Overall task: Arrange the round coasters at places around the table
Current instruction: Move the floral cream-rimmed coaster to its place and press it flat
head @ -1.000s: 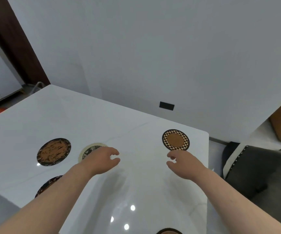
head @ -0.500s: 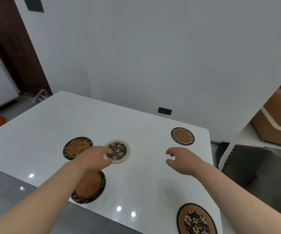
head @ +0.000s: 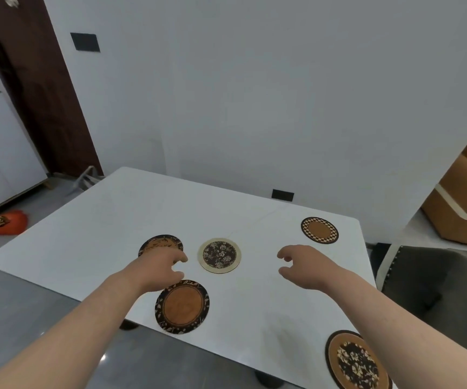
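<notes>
The left hand (head: 162, 267) covers the near part of a round dark-rimmed coaster with a mottled orange-brown centre (head: 161, 243), so only its far arc shows; whether the hand touches it cannot be told. The fingers of that hand are loosely curled and grasp nothing. At the near right corner of the white glossy rectangular table (head: 120, 209), a round orange coaster with a dark floral centre and a dark rim (head: 355, 360) has its near side hidden by the right forearm and cut by the frame's bottom edge. The near right corner of the table itself is out of view.

The right hand (head: 305, 266) is open, fingers bent, holding nothing, over bare tabletop between a round cream-rimmed coaster with a dark floral centre (head: 219, 256) and the table's right edge. That cream-rimmed coaster lies near the middle of the table, just beside the left hand's fingertips. A round brown coaster with a dark leaf-patterned border (head: 182, 306) lies at the near edge, its rim reaching or slightly past that edge, just below the left wrist. A round brown coaster with a black-and-cream checkered rim (head: 319, 230) sits near the far right corner, well apart from the others.

The far left half of the table is bare, as is the strip along the far edge against the white wall (head: 254, 94).
</notes>
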